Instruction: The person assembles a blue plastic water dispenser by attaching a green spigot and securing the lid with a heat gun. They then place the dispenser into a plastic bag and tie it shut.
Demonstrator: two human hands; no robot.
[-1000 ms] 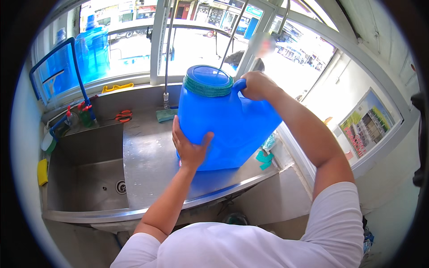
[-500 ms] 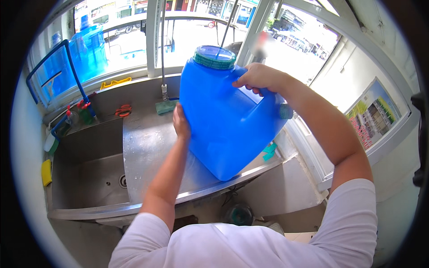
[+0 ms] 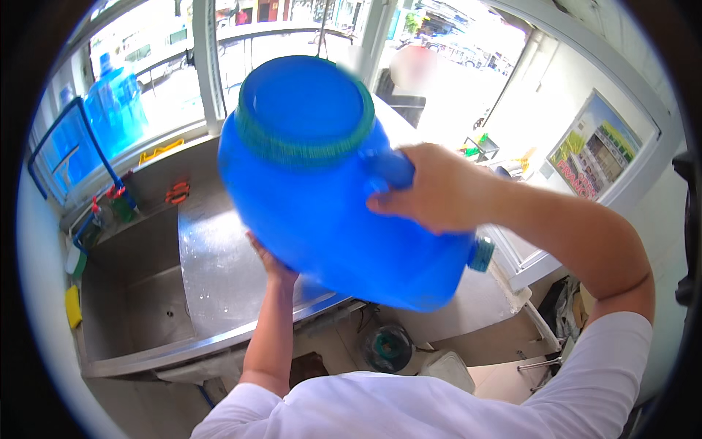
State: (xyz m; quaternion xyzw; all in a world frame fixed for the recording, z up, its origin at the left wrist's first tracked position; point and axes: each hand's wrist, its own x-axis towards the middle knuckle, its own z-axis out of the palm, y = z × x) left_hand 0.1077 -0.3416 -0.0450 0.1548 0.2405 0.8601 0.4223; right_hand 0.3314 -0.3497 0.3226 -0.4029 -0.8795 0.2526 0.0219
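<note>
A big blue plastic water jug (image 3: 314,219) is held up in front of me, tilted with its top toward me. Its wide round cap (image 3: 303,102) has a ribbed green rim, and a small green cap (image 3: 480,254) sticks out at the lower right. My right hand (image 3: 446,186) is wrapped round the jug's handle. Against the lower left side of the jug rests my left hand (image 3: 272,260), supporting it from below; part of that hand is hidden behind the jug.
Below the jug lies a steel counter (image 3: 219,285) with a sink basin (image 3: 139,293) at the left. Orange-handled scissors (image 3: 178,192), a yellow sponge (image 3: 73,307) and clear blue water bottles (image 3: 113,110) are on the left. A window frame (image 3: 208,66) stands ahead. A dark round container (image 3: 387,347) sits underneath.
The jug has come up off the counter area and nearer to me, tipping its wide cap toward me. Both hands moved with it, the left sliding lower along its side.
</note>
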